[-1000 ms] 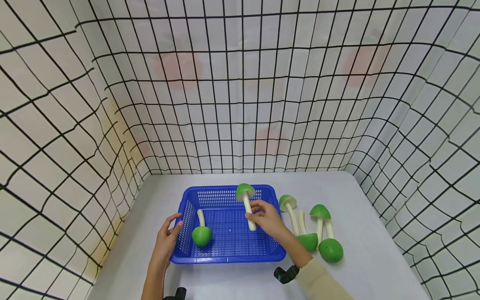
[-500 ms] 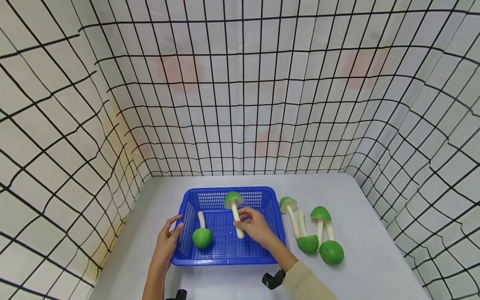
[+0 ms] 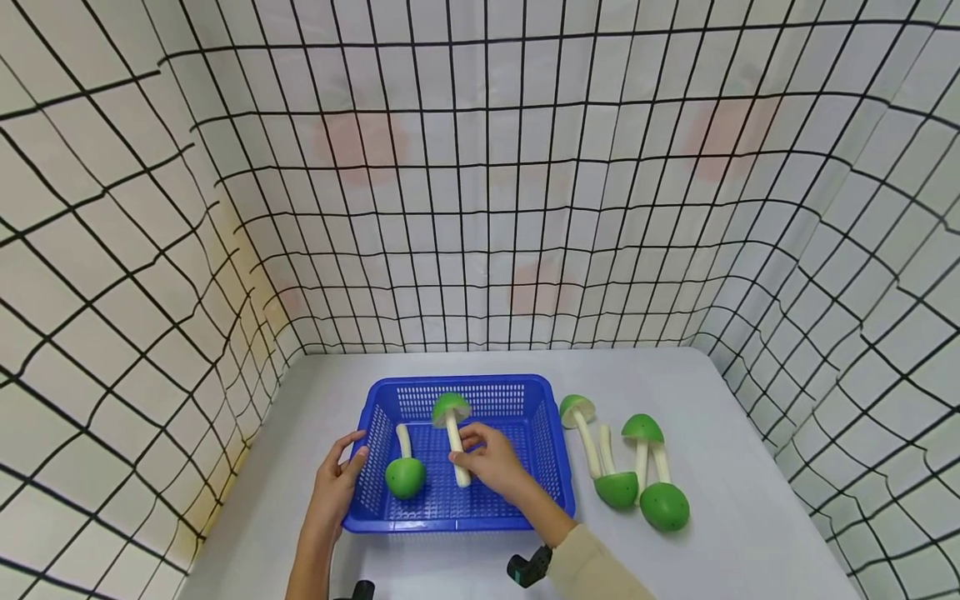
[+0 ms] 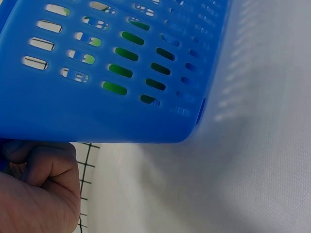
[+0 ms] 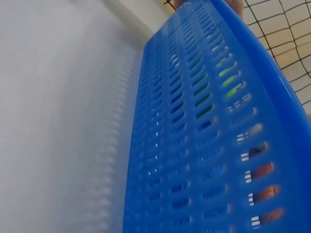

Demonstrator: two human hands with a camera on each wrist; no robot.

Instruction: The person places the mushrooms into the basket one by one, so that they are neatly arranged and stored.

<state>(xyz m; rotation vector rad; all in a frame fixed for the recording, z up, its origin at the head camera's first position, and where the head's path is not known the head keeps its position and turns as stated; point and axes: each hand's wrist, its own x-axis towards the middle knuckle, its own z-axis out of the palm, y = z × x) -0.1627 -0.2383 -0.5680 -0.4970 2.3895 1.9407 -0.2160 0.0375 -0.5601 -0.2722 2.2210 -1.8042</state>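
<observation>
A blue plastic basket [image 3: 420, 526] with slotted walls stands on the white table. My left hand [image 3: 333, 483] grips its left rim; in the left wrist view that hand [image 4: 46, 182] has curled fingers at the rim. Over the basket's middle, my right hand [image 3: 491, 461] pinches the lower stem of a toy mushroom [image 3: 455, 437], its green cap upward and tilted left. Another green-capped mushroom [image 3: 406, 478] lies in the basket's left part, cap toward me. From the right wrist view, the basket wall [image 5: 194, 145] hides most of the right hand and both mushrooms.
To the right of the basket, several mushrooms lie close together on the table, among them a pale-rimmed one [image 3: 577, 410] and one with a dark-speckled cap [image 3: 665, 507]. Black netting [image 3: 480, 208] before white cloth encloses the back and sides.
My right hand has carried its mushroom leftward and slightly toward me, from the basket's right part to its middle. The left hand stays at the rim.
</observation>
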